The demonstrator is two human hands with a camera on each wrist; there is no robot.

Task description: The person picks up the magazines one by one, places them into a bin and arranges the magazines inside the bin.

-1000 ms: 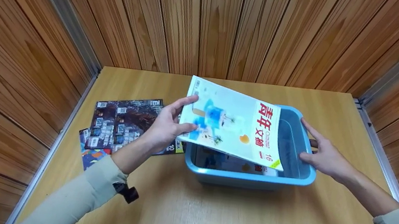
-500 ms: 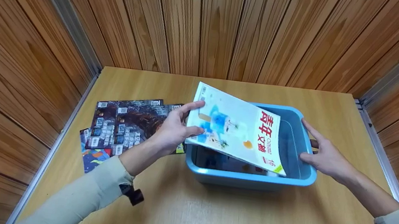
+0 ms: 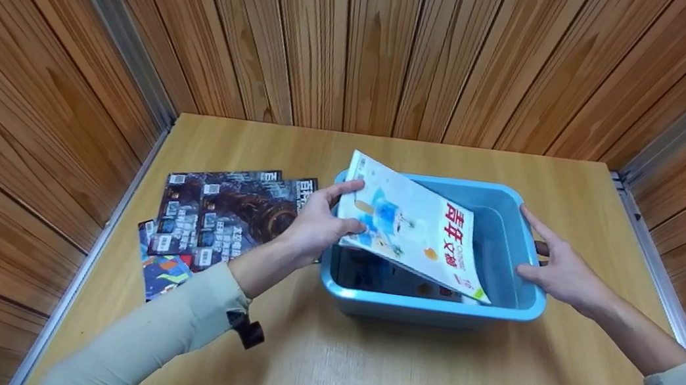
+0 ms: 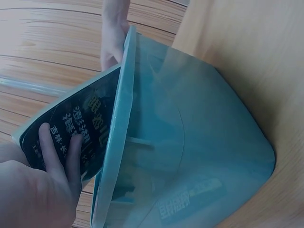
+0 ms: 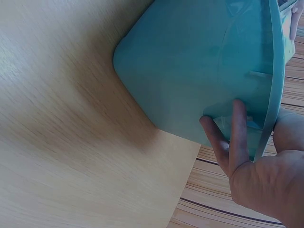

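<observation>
My left hand [image 3: 312, 228] pinches the magazine [image 3: 411, 231] by its spine edge, tilted into the blue bin [image 3: 435, 301] — light, floppy, slick-covered. My right hand [image 3: 561, 271] clasps the bin's rim, steadying it on the table [image 3: 360, 367].

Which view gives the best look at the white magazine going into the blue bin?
The head view: the white magazine shows its whole front cover, tilted into the blue bin, with the left hand holding its edge. The left wrist view shows only its dark back cover beside the rim. The right wrist view shows just a sliver.
</observation>
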